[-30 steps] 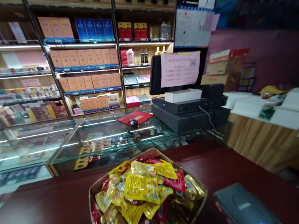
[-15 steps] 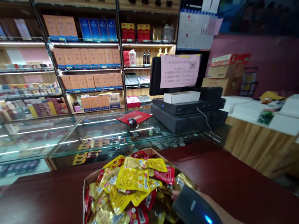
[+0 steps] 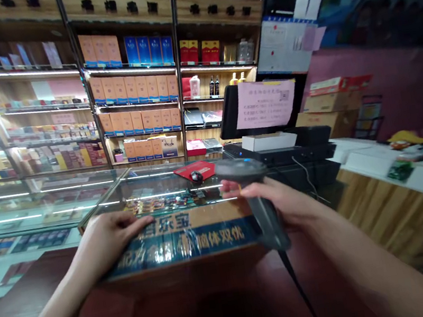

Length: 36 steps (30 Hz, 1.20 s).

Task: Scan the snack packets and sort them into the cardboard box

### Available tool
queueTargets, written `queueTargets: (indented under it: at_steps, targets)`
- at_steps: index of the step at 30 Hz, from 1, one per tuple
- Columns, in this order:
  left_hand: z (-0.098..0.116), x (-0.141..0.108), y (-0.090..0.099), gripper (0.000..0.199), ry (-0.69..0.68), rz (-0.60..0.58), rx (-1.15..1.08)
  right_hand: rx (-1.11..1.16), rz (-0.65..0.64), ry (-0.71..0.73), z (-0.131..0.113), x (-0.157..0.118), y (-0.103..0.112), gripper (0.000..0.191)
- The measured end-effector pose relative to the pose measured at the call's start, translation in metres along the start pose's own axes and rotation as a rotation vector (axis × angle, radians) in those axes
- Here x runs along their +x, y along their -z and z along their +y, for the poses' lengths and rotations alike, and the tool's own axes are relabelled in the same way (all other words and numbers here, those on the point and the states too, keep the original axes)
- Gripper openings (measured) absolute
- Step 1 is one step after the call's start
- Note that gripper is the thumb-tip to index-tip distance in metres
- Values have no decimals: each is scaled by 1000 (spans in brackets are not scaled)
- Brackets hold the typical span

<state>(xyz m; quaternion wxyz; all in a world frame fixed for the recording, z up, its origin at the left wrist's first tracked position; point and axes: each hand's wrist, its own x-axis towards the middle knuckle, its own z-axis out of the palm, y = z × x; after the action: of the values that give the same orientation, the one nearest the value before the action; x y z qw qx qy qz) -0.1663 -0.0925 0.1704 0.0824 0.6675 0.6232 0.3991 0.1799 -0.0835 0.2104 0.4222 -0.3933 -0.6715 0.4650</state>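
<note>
A cardboard box (image 3: 207, 234) with a blue printed band and large characters stands in front of me, its printed side facing me. My left hand (image 3: 113, 233) holds it at the upper left corner, thumb along the top and fingers partly hidden behind. In my right hand (image 3: 267, 195) is a dark handheld barcode scanner (image 3: 266, 214), gripped by its handle at the box's right end. Its head points left over the box, blurred by motion, and a black cable (image 3: 298, 284) hangs from it. The box's contents are hidden from view.
Beneath the box is a dark red tabletop (image 3: 59, 290). Beyond it stands a glass display counter (image 3: 113, 198) with a mouse (image 3: 196, 176) on a red mat (image 3: 181, 172). A monitor (image 3: 228, 113) bears a pink notice. Shelves of boxed goods (image 3: 144, 86) line the back.
The box has moved away from me and turned up its printed side, hiding the yellow, gold and red packets. My left hand has shifted forward; the scanner has risen and swung left.
</note>
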Motion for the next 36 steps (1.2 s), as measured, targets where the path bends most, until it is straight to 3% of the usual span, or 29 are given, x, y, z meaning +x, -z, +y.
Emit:
queueTargets:
  at_steps: [1, 3, 5, 7, 10, 11, 13, 17, 20, 23, 27, 29, 32, 36]
  targets:
    - [-6, 14, -1, 39, -6, 0, -7, 110, 18, -19, 5, 7, 11, 35]
    - [-28, 24, -6, 47, 12, 152, -210, 275, 127, -49, 25, 5, 32, 33]
    - [-61, 7, -20, 63, 1, 237, -461, 432, 177, -82, 56, -12, 49, 31]
    - [-97, -28, -46, 85, -14, 124, -597, 607, 150, -102, 93, -36, 53, 23]
    - [-142, -81, -95, 99, 112, -138, -596, 750, 187, -197, 147, -60, 35, 25]
    - [-151, -92, -108, 96, 146, -199, -547, 761, 197, -218, 161, -63, 25, 24]
    - [-162, -101, -126, 78, 225, -205, -474, 734, 209, -232, 182, -64, 5, 18]
    - [-160, -99, -129, 69, 280, -181, -481, 629, 291, -279, 188, -63, -14, 16]
    - [-153, -95, -118, 69, 281, -130, -449, 584, 287, -318, 176, -67, -7, 19]
    - [-139, -82, -101, 68, 415, -94, -325, 518, 249, -364, 164, -67, 2, 24]
    - [-114, -56, -80, 78, 487, -216, -97, 253, 240, -370, 158, -54, 1, 25]
    - [-105, -53, -74, 84, 569, -271, -99, 227, 268, -376, 158, -51, -2, 24]
    - [-99, -64, -70, 82, 607, -352, -238, 250, 242, -397, 155, -57, -2, 25]
    - [-101, -80, -62, 76, 598, -333, -277, 230, 226, -332, 146, -68, 1, 23]
